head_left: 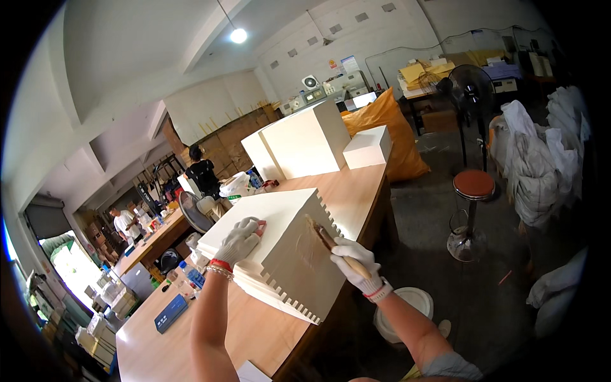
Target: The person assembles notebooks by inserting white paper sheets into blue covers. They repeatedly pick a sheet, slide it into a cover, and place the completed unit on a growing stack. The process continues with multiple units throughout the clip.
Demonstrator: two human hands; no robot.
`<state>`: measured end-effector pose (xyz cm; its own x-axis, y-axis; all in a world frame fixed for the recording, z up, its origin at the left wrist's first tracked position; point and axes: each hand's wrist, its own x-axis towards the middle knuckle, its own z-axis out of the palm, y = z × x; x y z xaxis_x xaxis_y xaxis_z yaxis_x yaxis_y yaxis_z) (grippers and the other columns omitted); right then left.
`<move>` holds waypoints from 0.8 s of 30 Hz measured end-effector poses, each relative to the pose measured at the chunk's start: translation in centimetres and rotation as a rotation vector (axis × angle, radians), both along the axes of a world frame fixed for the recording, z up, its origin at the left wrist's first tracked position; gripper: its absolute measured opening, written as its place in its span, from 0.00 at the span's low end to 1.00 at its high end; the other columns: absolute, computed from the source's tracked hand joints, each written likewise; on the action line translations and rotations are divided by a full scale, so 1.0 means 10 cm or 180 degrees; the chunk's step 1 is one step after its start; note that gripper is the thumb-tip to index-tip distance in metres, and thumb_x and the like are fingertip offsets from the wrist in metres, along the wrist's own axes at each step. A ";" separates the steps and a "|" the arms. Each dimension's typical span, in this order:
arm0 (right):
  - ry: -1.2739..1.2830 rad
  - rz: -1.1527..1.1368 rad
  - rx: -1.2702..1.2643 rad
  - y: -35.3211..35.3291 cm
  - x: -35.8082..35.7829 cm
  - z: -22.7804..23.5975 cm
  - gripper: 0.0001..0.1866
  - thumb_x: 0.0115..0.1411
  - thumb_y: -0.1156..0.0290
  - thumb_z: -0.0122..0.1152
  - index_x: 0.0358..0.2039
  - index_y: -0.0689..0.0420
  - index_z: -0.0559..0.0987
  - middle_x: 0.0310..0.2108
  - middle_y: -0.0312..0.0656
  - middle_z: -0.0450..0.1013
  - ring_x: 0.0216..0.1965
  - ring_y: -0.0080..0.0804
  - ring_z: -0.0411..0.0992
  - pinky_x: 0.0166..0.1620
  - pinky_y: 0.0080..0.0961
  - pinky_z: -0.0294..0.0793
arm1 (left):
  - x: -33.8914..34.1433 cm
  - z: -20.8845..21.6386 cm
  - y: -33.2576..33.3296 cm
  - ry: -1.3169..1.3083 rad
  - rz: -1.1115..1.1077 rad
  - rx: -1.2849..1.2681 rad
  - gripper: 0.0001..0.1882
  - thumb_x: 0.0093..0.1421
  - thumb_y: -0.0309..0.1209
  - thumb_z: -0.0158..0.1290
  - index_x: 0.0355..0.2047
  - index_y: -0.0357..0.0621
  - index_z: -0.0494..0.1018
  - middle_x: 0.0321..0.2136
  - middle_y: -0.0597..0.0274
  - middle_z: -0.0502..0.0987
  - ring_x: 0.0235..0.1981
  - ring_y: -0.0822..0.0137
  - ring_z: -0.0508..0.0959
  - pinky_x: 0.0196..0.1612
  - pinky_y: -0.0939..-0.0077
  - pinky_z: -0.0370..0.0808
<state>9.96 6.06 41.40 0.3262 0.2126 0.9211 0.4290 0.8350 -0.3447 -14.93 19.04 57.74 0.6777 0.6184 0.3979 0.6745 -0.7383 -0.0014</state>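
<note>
A thick white stack (273, 207) of sheets or pads, with stepped notches along its edges, sits near the table's right edge. My left hand (239, 242), in a white knit glove, lies on top of it with the fingers stretched out; a small pinkish-red item shows at the fingertips. Wrapped in a matching glove, my right hand (358, 260) grips a brush (327, 239) with a wooden handle. The brush's bristles meet the side face of the stack, where a glossy smeared patch shows.
The wooden table (261, 331) carries a blue box (171, 314), bottles (191, 274) and taller white stacks (305, 143). Beyond its right edge stand an orange sack (402, 140), a round white tub (417, 299), a red-topped stool (474, 184) and a fan (471, 89). Two people are farther back.
</note>
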 end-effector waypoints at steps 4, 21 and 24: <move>-0.0697 -0.0106 0.0127 -0.04 -0.42 -0.35 0.11 0.49 0.76 0.67 0.35 0.54 0.79 0.39 0.49 0.76 0.39 0.45 0.76 0.42 0.31 0.76 | 0.02 0.02 0.11 0.0180 -0.0309 -0.0062 0.19 0.60 0.32 0.40 0.50 0.49 0.71 0.58 0.57 0.66 0.58 0.52 0.65 0.58 0.63 0.64; -0.1261 0.1421 0.0680 -0.38 -0.38 0.06 0.09 0.58 0.77 0.58 0.40 0.62 0.79 0.43 0.51 0.75 0.42 0.44 0.76 0.47 0.34 0.75 | -0.11 0.01 0.10 0.0469 -0.0048 -0.0343 0.23 0.64 0.36 0.37 0.59 0.52 0.66 0.62 0.59 0.62 0.64 0.56 0.59 0.62 0.62 0.59; 0.1407 0.6576 -0.0641 0.26 0.14 -0.18 0.22 0.69 0.66 0.40 0.57 0.69 0.62 0.48 0.52 0.69 0.39 0.32 0.74 0.38 0.24 0.76 | -0.03 0.02 0.04 0.0421 -0.0070 -0.0449 0.24 0.64 0.36 0.38 0.59 0.52 0.66 0.63 0.59 0.61 0.64 0.56 0.58 0.63 0.63 0.57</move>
<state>11.31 8.70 39.63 -0.3154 0.5223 0.7923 -0.9490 -0.1739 -0.2631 -15.27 19.44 57.92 0.7323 0.6462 0.2147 0.6590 -0.7520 0.0157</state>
